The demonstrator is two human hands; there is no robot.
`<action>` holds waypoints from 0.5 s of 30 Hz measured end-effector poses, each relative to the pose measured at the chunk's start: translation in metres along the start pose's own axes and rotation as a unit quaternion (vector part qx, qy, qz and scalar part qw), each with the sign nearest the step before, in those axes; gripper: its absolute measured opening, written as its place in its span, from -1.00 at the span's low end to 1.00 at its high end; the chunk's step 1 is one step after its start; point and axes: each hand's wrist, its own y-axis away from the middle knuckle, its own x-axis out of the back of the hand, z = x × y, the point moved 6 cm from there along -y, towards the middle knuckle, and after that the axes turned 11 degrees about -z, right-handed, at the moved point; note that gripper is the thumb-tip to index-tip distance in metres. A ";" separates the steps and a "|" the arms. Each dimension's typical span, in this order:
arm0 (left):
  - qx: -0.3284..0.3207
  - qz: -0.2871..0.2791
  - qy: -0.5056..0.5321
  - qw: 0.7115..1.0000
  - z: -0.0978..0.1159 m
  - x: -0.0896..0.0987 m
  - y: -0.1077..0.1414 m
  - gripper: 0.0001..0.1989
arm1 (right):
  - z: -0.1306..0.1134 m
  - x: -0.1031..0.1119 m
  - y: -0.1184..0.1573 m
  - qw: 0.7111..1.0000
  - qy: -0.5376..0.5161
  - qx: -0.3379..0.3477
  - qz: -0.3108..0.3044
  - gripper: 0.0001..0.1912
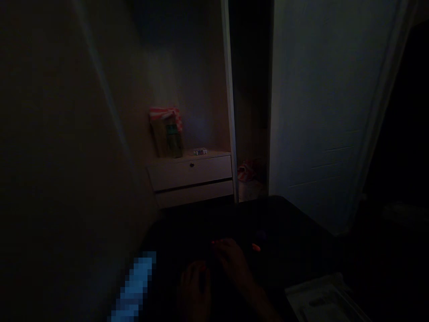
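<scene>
The view is very dark. Low in the middle, my left hand (195, 286) rests over a black tabletop (295, 246), fingers pointing forward and a dark gap beside the thumb. My right hand (233, 261) lies to its right and a little farther off, with fingers angled left and loosely bent. Small red spots show at its fingertips; I cannot tell whether they are nails or something else. Neither hand visibly holds anything. Just right of the right hand lies a small orange-red piece (255, 247), apart from it. Behind that is a faint purplish lump (260, 234).
A pale tray-like object (325, 297) sits at lower right. At lower left is a pixelated bluish patch (134, 288). Beyond the table stand drawers (191, 176), topped by a red-and-white packet (164, 114), a green-capped container (173, 138) and a small cluster (200, 151). A pale door (311, 112) stands right.
</scene>
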 end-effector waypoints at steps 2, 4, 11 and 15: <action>-0.001 0.003 -0.002 1.000 0.000 0.000 0.000 -0.70 | -0.003 0.001 -0.010 1.000 0.029 0.004 -0.009 -0.72; -0.003 0.008 -0.004 1.000 0.000 0.000 0.000 -0.70 | -0.003 0.000 -0.017 0.998 0.063 -0.003 -0.022 -0.72; -0.004 0.008 0.001 1.000 -0.001 -0.001 0.001 -0.69 | 0.007 -0.008 -0.024 0.983 0.168 -0.048 -0.057 -0.80; 0.000 0.005 -0.002 1.000 0.001 0.000 0.000 -0.69 | 0.008 -0.012 -0.025 0.976 0.203 -0.051 -0.065 -0.83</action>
